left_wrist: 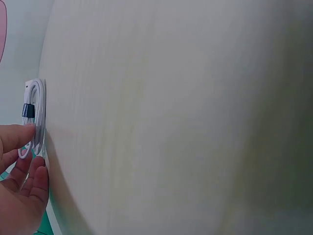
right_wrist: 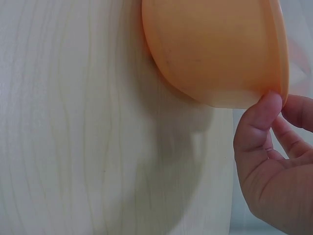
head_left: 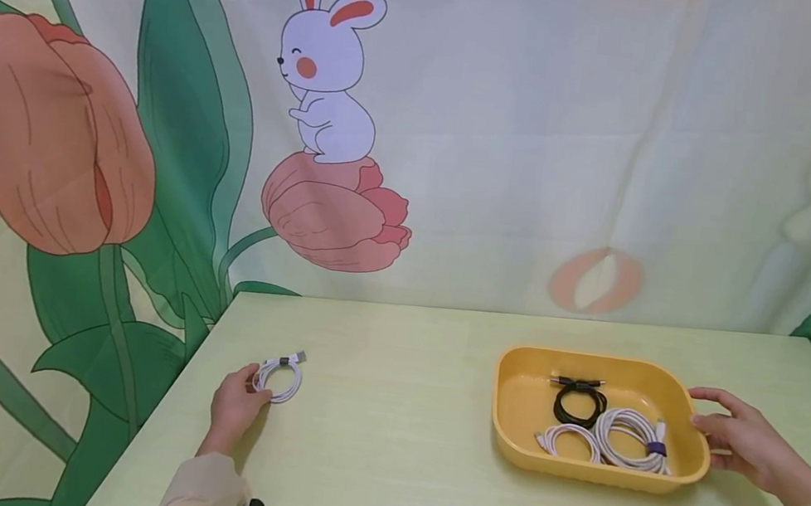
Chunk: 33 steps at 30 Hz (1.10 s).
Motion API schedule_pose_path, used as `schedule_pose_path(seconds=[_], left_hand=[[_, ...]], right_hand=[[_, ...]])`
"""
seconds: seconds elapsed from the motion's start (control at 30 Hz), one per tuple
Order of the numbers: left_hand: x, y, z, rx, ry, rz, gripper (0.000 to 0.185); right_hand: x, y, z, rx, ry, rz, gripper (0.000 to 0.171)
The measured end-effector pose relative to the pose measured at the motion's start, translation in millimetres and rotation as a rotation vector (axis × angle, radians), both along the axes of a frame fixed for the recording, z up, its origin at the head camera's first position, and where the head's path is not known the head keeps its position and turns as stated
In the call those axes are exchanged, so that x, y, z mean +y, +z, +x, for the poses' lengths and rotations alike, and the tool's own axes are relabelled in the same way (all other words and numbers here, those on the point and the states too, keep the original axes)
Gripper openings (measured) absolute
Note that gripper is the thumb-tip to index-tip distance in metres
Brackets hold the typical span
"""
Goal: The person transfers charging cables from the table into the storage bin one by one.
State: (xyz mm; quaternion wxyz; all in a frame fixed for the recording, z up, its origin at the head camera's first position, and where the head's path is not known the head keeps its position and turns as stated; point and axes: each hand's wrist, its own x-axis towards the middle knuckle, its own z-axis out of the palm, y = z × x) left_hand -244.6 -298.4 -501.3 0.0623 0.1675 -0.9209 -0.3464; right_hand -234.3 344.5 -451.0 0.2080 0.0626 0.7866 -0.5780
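Note:
At the left of the table in the head view, my left hand [head_left: 235, 405] pinches a coiled white cable [head_left: 287, 394]. A dark tie binds the coil, and a USB plug sticks out at its top. The left wrist view shows thumb and fingers on the edge of the cable [left_wrist: 38, 105]. My right hand [head_left: 755, 443] grips the right rim of a yellow tray [head_left: 514, 447] between thumb and fingers, also seen in the right wrist view on the tray [right_wrist: 215, 54]. Inside lie a coiled black cable [head_left: 604, 409], a small white cable [head_left: 561, 429] and a larger white cable [head_left: 598, 442] with a purple tie.
The pale wooden table [head_left: 387, 418] spans the space between both hands. Behind it hangs a curtain [head_left: 490, 171] printed with tulips and a rabbit. A black device sits by each wrist.

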Motion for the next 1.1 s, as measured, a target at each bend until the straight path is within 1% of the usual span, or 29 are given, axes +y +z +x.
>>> schedule_pose_path(seconds=[0.17,0.33,0.47,0.73,1.0,1.1], left_hand=[[1.5,1.2,0.7,0.018,0.006,-0.024,0.054],[2.3,1.4,2.1,0.056,0.015,-0.009,0.054],[2.6,1.3,3.0,0.077,0.025,0.051,0.053],[3.9,2.3,3.8,0.067,0.055,0.208,0.053],[2.9,0.4,3.5,0.074,0.075,0.294,0.051],[2.7,0.7,3.7,0.081,0.071,0.337,0.052]], right_hand=[[1.1,-0.8,0.0,-0.001,0.002,-0.007,0.047],[1.7,-1.7,-0.1,-0.003,0.001,-0.007,0.046],[1.6,-2.0,-0.3,-0.002,0.0,-0.002,0.048],[1.0,-1.8,-0.6,-0.002,0.002,0.007,0.051],[1.4,-1.4,-0.7,-0.006,0.008,-0.001,0.051],[1.3,-1.3,-0.9,-0.007,0.005,0.001,0.052]])
